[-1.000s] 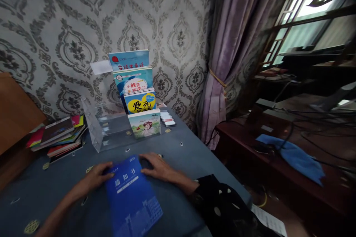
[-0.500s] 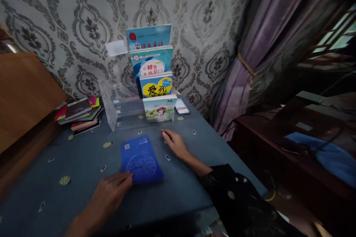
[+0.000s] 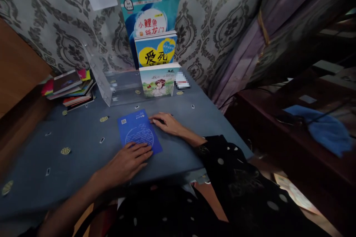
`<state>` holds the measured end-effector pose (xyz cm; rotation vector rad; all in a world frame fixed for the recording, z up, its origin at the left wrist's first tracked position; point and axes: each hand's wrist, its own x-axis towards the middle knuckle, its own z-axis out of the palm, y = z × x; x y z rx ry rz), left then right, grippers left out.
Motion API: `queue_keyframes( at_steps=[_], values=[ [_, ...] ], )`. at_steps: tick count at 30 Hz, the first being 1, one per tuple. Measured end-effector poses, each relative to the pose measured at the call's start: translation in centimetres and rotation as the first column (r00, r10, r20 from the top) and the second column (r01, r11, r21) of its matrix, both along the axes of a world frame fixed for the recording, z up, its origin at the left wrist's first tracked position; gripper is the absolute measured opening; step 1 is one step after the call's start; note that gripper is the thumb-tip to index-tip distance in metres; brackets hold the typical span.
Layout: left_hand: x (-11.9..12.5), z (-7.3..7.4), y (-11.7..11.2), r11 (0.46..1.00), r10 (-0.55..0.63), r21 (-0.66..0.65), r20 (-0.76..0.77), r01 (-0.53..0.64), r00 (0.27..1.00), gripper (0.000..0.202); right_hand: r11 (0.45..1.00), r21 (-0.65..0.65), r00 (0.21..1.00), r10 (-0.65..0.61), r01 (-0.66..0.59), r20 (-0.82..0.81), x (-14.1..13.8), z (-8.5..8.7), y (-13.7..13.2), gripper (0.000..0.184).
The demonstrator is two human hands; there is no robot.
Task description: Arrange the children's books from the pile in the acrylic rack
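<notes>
A thin blue booklet [image 3: 138, 129] lies back cover up on the blue-grey table [image 3: 78, 144]. My left hand [image 3: 129, 159] rests flat on its near edge, fingers stretched out. My right hand [image 3: 166, 122] lies at the booklet's right edge, fingers extended and touching it. Just beyond, a clear acrylic stepped rack [image 3: 111, 81] holds several children's books [image 3: 155, 50] standing in tiers against the wall.
A stack of books [image 3: 69, 87] lies at the back left of the table beside a wooden panel [image 3: 16, 70]. A purple curtain [image 3: 250, 37] hangs on the right. A dark wooden bench with a blue cloth [image 3: 319, 129] and cables stands to the right.
The booklet has been flipped from front cover to back cover. My left hand moved onto its near edge, my right hand came back to its right edge. The view tilted down and closer.
</notes>
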<state>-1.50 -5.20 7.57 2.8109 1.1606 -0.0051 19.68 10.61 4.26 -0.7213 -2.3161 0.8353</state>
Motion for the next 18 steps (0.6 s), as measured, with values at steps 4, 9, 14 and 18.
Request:
queue_keyframes(
  at_steps=[4, 9, 14, 18],
  values=[
    [1.1, 0.2, 1.5, 0.993, -0.094, -0.068, 0.000, 0.093, 0.996, 0.045, 1.000, 0.021, 1.000, -0.002, 0.002, 0.012, 0.0, -0.1, 0.0, 0.028],
    [1.6, 0.1, 2.7, 0.992, -0.068, -0.103, 0.014, 0.069, 0.998, 0.047, 0.998, 0.063, 0.999, -0.012, 0.009, 0.050, 0.0, -0.1, -0.1, 0.027],
    [1.9, -0.1, 3.9, 0.995, -0.020, -0.094, 0.046, 0.024, 0.999, 0.046, 0.997, 0.073, 0.998, -0.024, 0.020, 0.051, 0.0, -0.1, -0.2, 0.027],
    [1.9, 0.3, 4.6, 0.997, -0.031, -0.073, 0.035, 0.033, 0.999, 0.041, 0.996, 0.084, 0.999, -0.015, 0.012, 0.041, 0.0, -0.1, -0.3, 0.029]
  ],
)
